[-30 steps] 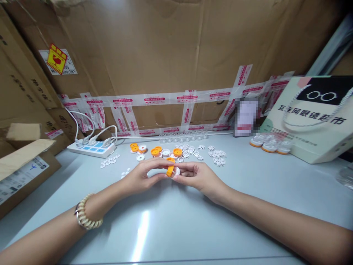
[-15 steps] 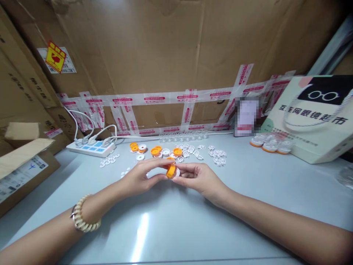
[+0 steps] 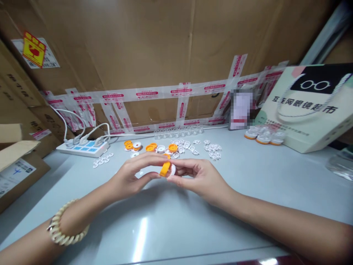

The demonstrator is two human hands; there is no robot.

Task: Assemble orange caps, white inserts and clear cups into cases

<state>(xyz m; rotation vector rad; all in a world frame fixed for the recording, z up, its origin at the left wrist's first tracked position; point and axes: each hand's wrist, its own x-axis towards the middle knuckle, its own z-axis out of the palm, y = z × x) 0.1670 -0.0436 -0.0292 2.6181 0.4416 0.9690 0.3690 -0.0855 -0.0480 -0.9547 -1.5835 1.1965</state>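
My left hand pinches an orange plastic ring between thumb and fingers. On the other side, my right hand grips a round white plastic part, held against the orange ring or just beside it; the fingers hide the join. Both hands are raised a little above the grey tabletop. Behind them lie loose orange rings and white round caps. Several flat white cut-out pieces are scattered to their right, and small white discs sit at the left.
A white power strip with plugged cables stands at the back left, near an open cardboard box. Transparent round parts line the back. A phone-like device, orange-and-white assemblies and a paper bag are at right.
The camera view has shifted, so the background sits further left and higher. Both hands keep their grip on the orange ring and white part, with little visible change between them.
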